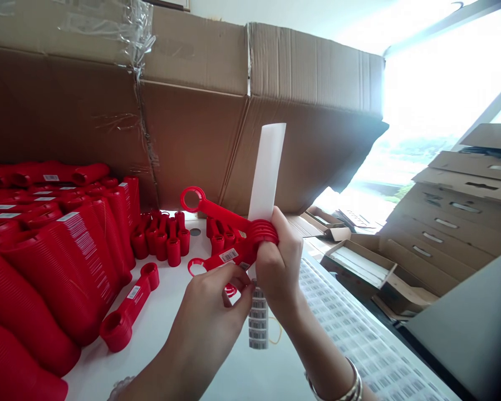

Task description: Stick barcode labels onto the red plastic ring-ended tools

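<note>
My right hand (pixel 281 256) is closed around a bunch of red plastic holders (pixel 234 220) with stacked ring ends. Their arms fan out to the left, and the lower one bears a barcode label (pixel 229 255). The same hand also grips a label strip; its white blank end (pixel 268 167) stands up above the fist, and its barcode part (pixel 258 323) hangs below. My left hand (pixel 217 301) has its thumb and forefinger pinched at the strip's edge, just under the holders. A single labelled red holder (pixel 131 306) lies on the white table to the left.
Large stacks of red holders (pixel 75 239) fill the left side, with smaller upright groups (pixel 162 236) behind. Barcode label sheets (pixel 342 323) cover the table's right part. A big cardboard box (pixel 192 128) overhangs the back. Flattened cartons (pixel 446 223) and an open box (pixel 359 259) stand at right.
</note>
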Demonstrator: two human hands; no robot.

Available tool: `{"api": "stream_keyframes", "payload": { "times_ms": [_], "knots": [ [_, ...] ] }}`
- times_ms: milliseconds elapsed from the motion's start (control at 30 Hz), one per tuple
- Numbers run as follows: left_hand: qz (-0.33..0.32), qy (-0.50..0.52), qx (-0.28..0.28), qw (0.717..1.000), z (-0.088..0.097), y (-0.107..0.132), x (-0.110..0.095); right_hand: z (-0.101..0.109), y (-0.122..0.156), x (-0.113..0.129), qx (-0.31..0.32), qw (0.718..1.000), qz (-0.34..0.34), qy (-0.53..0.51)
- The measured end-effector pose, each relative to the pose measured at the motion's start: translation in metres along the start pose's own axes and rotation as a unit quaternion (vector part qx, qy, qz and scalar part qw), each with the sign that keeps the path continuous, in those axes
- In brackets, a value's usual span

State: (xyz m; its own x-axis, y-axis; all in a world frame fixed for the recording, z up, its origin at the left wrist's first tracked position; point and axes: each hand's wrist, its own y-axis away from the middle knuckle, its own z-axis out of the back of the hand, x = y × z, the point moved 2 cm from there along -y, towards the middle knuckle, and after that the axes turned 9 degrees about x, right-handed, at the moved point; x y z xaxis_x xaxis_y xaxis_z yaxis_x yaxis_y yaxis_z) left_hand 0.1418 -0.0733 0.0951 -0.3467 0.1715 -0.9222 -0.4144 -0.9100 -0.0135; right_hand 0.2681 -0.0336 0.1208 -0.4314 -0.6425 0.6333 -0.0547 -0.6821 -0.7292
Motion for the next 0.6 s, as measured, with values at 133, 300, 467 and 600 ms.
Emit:
{"api": "stream_keyframes", "payload": {
  "times_ms": [133, 300, 467, 600],
  "knots": [
    [0.016, 0.116, 0.077, 0.990, 0.001, 0.003, -0.004, 0.003, -0.002, 0.000, -0.011, 0.999, -0.035, -0.019],
    [0.014, 0.195, 0.123, 0.973, 0.010, 0.009, -0.010, 0.007, -0.005, 0.005, 0.015, 0.994, -0.079, -0.069],
    [0.020, 0.203, 0.146, 0.968, 0.014, 0.010, -0.013, 0.005, -0.007, 0.002, 0.082, 0.982, -0.143, -0.097],
    [0.005, 0.211, 0.157, 0.965, 0.017, 0.010, -0.015, 0.005, -0.008, -0.001, 0.080, 0.978, -0.151, -0.117]
  ]
}}
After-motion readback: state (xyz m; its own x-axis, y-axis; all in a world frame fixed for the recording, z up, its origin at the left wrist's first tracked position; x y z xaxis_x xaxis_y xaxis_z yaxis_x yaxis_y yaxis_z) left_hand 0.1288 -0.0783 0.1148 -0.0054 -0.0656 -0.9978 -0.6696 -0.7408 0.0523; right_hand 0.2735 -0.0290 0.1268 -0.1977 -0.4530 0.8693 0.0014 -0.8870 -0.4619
